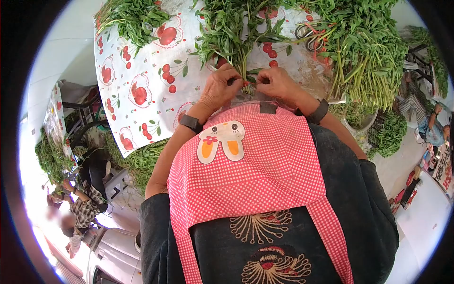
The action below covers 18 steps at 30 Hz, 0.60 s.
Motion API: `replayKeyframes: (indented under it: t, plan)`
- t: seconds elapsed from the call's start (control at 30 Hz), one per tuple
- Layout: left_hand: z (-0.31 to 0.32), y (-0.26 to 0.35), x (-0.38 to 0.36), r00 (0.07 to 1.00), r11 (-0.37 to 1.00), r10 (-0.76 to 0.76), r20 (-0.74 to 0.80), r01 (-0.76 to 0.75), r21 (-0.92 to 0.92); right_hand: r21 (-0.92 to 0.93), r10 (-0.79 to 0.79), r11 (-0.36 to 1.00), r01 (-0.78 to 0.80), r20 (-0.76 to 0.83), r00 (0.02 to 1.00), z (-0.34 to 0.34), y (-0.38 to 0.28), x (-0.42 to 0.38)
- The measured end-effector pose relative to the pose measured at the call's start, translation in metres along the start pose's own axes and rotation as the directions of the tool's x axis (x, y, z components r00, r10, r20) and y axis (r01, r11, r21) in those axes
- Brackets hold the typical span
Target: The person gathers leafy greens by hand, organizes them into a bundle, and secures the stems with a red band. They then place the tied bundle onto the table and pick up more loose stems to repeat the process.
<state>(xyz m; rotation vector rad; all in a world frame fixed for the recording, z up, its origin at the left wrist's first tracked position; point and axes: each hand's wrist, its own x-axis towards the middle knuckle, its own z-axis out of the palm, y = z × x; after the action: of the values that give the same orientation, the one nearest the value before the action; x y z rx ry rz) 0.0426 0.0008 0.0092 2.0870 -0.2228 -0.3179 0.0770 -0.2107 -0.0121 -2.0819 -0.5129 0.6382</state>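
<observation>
A bunch of leafy green stems (226,40) lies on the cherry-print tablecloth (156,83), its stem ends toward the body. A red tie (246,84) shows around the stems, between the two hands. My left hand (222,85) is closed just left of the tie, fingers pinched together. On the right side of the tie, my right hand (276,84) is also closed, thumb against fingers. What either pinch holds is too small to make out, though both are close to the tie.
A big pile of greens (364,57) lies at the right, with scissors (309,37) and red ties beside it. Another heap (132,21) is at the upper left. Below right stands a basin (362,124). Other people (85,208) (432,128) are at both sides.
</observation>
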Motion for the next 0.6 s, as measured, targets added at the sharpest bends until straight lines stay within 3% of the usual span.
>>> replayKeyframes:
  t: [0.13, 0.27, 0.37, 0.43, 0.47, 0.53, 0.57, 0.6]
  plan:
    - [0.004, -0.009, 0.0, 0.98, 0.988, 0.157, -0.124, -0.157, 0.008, -0.082, -0.035, 0.996, 0.036, 0.014, 0.999, -0.003, 0.005, -0.002]
    - [0.004, -0.013, -0.006, 0.98, 0.987, 0.149, -0.133, -0.14, 0.075, -0.1, -0.015, 0.995, 0.016, 0.02, 1.0, -0.005, 0.007, -0.007]
    - [0.005, -0.013, -0.006, 0.975, 0.992, 0.128, -0.18, -0.129, 0.007, -0.03, 0.009, 1.0, -0.009, -0.003, 1.0, -0.006, 0.007, -0.009]
    - [-0.001, -0.01, -0.01, 0.991, 0.999, -0.038, -0.132, 0.033, -0.042, 0.202, 0.082, 0.977, -0.066, -0.075, 0.994, -0.012, -0.005, -0.012]
    - [-0.002, -0.009, -0.011, 0.99, 0.999, -0.036, -0.134, 0.031, -0.04, 0.201, 0.08, 0.978, -0.063, -0.076, 0.994, -0.014, -0.006, -0.009]
    - [-0.001, -0.005, -0.013, 0.991, 0.997, -0.028, -0.128, 0.018, -0.078, 0.474, 0.18, 0.867, -0.155, -0.009, 0.984, -0.016, -0.007, -0.009]
    - [0.0, -0.006, -0.011, 0.992, 0.997, -0.025, -0.127, 0.015, -0.078, 0.473, 0.18, 0.868, -0.153, -0.012, 0.984, -0.015, -0.008, -0.007]
    - [0.002, -0.007, -0.011, 0.989, 0.993, -0.015, -0.148, -0.003, -0.122, 0.606, 0.178, 0.783, -0.142, 0.002, 0.984, -0.012, -0.011, -0.005]
